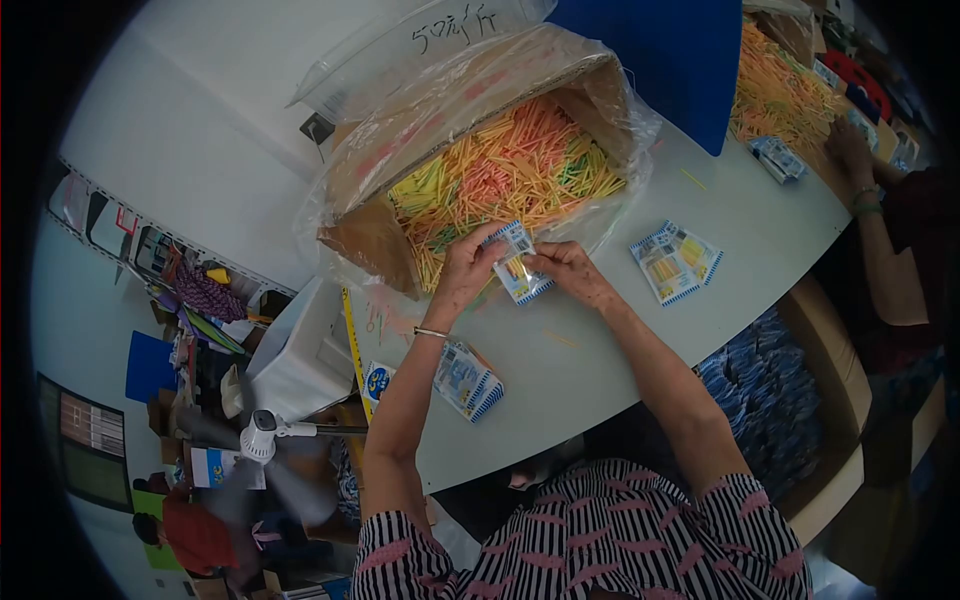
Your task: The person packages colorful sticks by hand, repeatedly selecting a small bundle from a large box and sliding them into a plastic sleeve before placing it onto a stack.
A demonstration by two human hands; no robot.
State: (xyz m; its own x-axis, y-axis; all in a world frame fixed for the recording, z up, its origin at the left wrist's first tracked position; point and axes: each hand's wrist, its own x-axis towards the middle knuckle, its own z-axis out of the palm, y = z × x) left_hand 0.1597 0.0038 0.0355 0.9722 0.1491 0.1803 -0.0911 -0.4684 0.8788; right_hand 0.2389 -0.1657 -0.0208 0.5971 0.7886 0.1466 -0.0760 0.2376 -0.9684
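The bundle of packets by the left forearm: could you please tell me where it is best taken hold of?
Probably across its two long edges, coming down from above: the bundle lies flat on the table with bare tabletop beside it, so a pinch would hold the whole pile together.

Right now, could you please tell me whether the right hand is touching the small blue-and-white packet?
Touching. The head view shows the right hand pinching one edge of the packet with its fingertips, while the left hand grips the opposite side.

Packing workshop; carton of coloured sticks [500, 165]; printed packets [675, 260] on worktable [600, 370]; co-worker's hand [850, 145] nearby
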